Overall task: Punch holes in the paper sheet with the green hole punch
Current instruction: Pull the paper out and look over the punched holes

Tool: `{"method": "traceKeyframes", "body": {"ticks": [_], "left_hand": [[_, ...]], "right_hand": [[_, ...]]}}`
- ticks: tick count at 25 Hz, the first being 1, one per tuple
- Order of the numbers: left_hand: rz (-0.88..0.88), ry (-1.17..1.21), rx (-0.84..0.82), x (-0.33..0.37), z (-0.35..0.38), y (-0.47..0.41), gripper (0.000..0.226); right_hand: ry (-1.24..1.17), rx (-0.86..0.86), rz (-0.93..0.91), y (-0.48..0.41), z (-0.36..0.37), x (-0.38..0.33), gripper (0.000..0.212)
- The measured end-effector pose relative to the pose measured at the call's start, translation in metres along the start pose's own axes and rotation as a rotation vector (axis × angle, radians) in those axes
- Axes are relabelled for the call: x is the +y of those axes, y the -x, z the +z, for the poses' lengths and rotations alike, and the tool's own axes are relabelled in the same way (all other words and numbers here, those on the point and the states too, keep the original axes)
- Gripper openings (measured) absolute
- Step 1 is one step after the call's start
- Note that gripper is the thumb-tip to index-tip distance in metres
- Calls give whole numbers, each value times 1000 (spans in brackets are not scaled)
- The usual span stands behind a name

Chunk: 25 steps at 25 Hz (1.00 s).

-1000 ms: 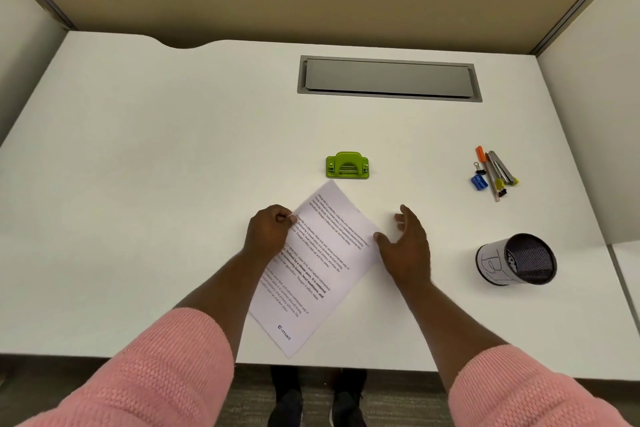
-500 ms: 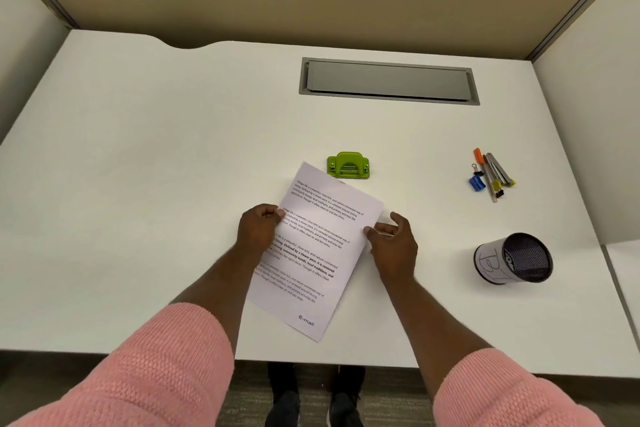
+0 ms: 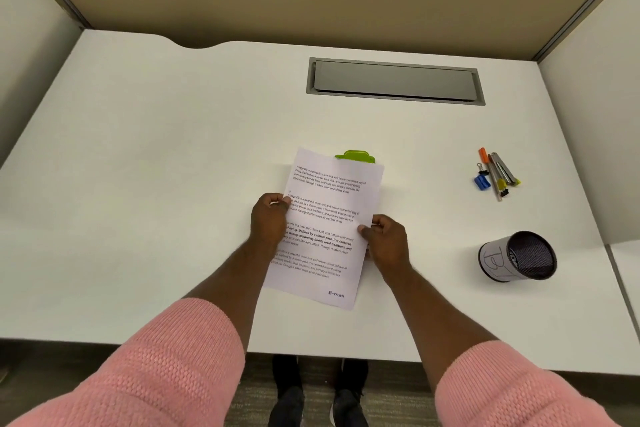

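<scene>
I see both hands gripping one white printed paper sheet [image 3: 325,229] over the white bench [image 3: 156,166]. The left hand [image 3: 270,220] is clenched on the sheet's left edge, thumb on top of the print, and the right hand [image 3: 386,241] pinches the right edge, thumb tip on the page. The sheet sits slightly skewed, its far edge reaching the small green plastic hole punch [image 3: 355,156] and hiding the punch's near part, so only the green top shows beyond the paper; I cannot tell whether the edge is inside the slot or just in front of it. Well to the right of the punch lies a loose cluster of pens, markers and binder clips [image 3: 497,175]. Nearer me than that cluster, right of the sheet, a black mesh pen cup with a white paper label [image 3: 517,256] lies on its side, mouth facing right. Beyond the punch a grey rectangular cable hatch [image 3: 394,81] is set into the bench.
</scene>
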<state>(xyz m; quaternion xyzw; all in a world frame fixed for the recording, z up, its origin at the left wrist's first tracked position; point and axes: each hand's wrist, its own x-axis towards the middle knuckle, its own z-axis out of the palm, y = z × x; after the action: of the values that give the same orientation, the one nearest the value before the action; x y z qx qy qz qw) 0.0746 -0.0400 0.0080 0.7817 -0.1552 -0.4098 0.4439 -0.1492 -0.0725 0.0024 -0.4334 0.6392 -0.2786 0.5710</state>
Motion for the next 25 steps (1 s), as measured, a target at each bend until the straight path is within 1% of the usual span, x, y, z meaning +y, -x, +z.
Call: {"method": "traceKeyframes", "body": {"ticks": [2, 5, 10, 14, 16, 20, 23, 25], "left_hand": [[38, 52, -25, 14, 2, 10, 19], [66, 158, -110, 39, 5, 21, 22], [147, 184, -152, 75, 9, 43, 20], [244, 209, -145, 82, 7, 66, 18], [268, 197, -144, 73, 3, 75, 19], [276, 131, -149, 43, 0, 90, 22], [317, 111, -175, 29, 0, 100, 34], [350, 74, -188, 27, 0, 103, 40]], "right_hand": [[87, 45, -109, -2, -2, -15, 9], [166, 135, -238, -2, -7, -43, 9], [149, 246, -374, 7, -16, -76, 10], [113, 258, -456, 20, -26, -88, 9], [96, 236, -475, 29, -31, -82, 8], [91, 190, -435, 42, -35, -52, 12], [85, 175, -414, 47, -34, -40, 22], [88, 169, -424, 48, -34, -40, 25]]}}
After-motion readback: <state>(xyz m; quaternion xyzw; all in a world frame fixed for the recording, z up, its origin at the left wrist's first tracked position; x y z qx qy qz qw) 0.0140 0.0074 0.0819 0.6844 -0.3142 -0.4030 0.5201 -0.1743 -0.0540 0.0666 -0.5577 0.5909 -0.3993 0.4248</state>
